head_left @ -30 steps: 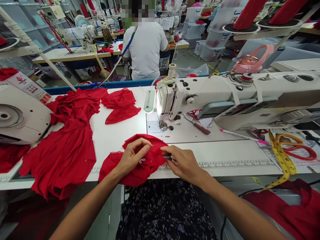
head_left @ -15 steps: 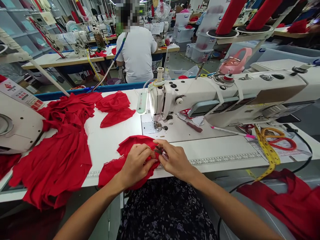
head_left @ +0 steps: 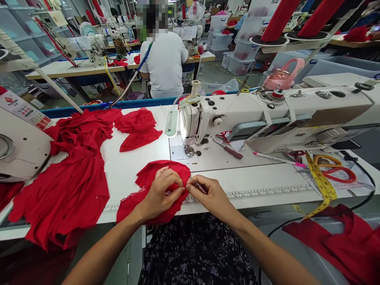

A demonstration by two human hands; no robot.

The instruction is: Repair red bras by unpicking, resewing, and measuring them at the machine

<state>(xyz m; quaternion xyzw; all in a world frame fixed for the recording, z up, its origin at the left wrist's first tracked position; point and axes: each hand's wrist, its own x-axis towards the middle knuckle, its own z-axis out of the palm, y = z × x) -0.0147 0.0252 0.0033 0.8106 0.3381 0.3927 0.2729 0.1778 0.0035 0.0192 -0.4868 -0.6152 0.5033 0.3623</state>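
Observation:
A piece of red fabric [head_left: 162, 168] with a lace edge lies at the table's front edge, partly over my lap. My left hand [head_left: 163, 192] pinches it near its right side, thumb against fingertips. Close by on the right, my right hand [head_left: 209, 194] is closed around small dark thread snips [head_left: 199, 186], their thin metal tip pointing up and left toward the fabric. Its thumb and finger meet right at the fabric's edge; whether they also grip a thread there is too small to tell. The sewing machine's needle area [head_left: 189, 151] stands just behind both hands.
A heap of red fabric [head_left: 71, 186] covers the left side, with a smaller red piece [head_left: 141, 128] beside it. On the right lie a brown-handled tool [head_left: 233, 152], a pink pen [head_left: 279, 159], a tape measure [head_left: 322, 182] and scissors [head_left: 341, 174]. A co-worker [head_left: 164, 63] sits ahead.
My right hand has moved slightly down, and the snips have turned lower in its grip. Its fingertips are now nearer the left hand's at the fabric's edge. The view has shifted slightly.

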